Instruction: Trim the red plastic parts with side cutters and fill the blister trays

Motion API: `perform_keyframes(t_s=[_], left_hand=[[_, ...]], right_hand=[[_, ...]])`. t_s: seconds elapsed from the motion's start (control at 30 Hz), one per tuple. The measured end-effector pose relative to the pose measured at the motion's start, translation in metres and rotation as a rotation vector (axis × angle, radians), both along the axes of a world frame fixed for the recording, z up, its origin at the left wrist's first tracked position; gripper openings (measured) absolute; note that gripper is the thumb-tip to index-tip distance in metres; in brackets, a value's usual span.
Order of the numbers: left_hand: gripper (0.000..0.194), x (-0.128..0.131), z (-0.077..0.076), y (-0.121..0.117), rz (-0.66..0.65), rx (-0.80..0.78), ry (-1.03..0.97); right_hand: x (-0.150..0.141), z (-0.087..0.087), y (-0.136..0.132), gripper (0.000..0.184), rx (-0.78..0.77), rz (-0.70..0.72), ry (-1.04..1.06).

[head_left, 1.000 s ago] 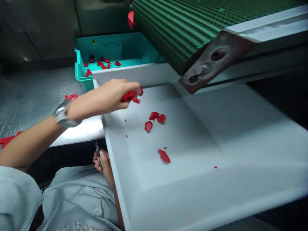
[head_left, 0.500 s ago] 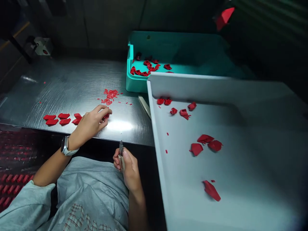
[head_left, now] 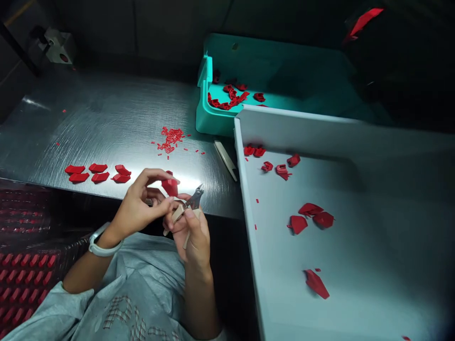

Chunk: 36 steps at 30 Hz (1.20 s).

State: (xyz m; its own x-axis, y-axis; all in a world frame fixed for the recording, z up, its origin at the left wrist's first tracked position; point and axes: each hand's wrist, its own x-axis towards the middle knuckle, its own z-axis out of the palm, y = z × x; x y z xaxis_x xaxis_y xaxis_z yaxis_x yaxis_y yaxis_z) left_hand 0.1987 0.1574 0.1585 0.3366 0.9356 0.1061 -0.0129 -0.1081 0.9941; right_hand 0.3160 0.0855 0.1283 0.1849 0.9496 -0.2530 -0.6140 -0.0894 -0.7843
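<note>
My left hand (head_left: 140, 203) pinches a small red plastic part (head_left: 169, 185) just above the front edge of the steel table (head_left: 106, 128). My right hand (head_left: 192, 234) grips a pair of small cutters (head_left: 190, 202) with beige handles, jaws pointing up to the right, right beside the red part. The two hands touch each other. A row of several red parts (head_left: 97, 173) lies on the table to the left of my hands. A heap of tiny red offcuts (head_left: 170, 139) lies farther back.
A big white tray (head_left: 355, 246) at the right holds several scattered red parts (head_left: 311, 215). Behind it a teal bin (head_left: 220, 118) holds more red pieces. A beige stick (head_left: 225, 160) lies by the tray's left wall. Rows of red parts (head_left: 21, 274) show below at the left.
My left hand left the white tray, reached the table top, then lifted a red part toward me. My right hand rose with the cutters to meet it. The view swung left.
</note>
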Motion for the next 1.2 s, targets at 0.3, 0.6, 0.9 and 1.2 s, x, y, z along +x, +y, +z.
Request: perform_keyframes(t_s=[0.3,0.6,0.9,1.2], left_hand=[[0.026,-0.006,-0.006,-0.024,-0.037,0.197,0.073],[0.034,-0.022,0.011,-0.017,-0.063,0.202,0.102],[0.018,-0.012,-0.006,-0.023,0.144,-0.106,-0.402],[0.019,-0.011,-0.009,-0.029,0.204,-0.046,-0.353]], right_hand=[[0.011,0.005,0.002,0.026,0.027,-0.081,-0.056],[0.024,0.015,-0.003,0.013,0.208,-0.057,-0.328],[0.003,0.010,-0.023,0.050,0.139,0.168,-0.256],[-0.004,0.018,-0.021,0.052,0.171,0.248,-0.372]])
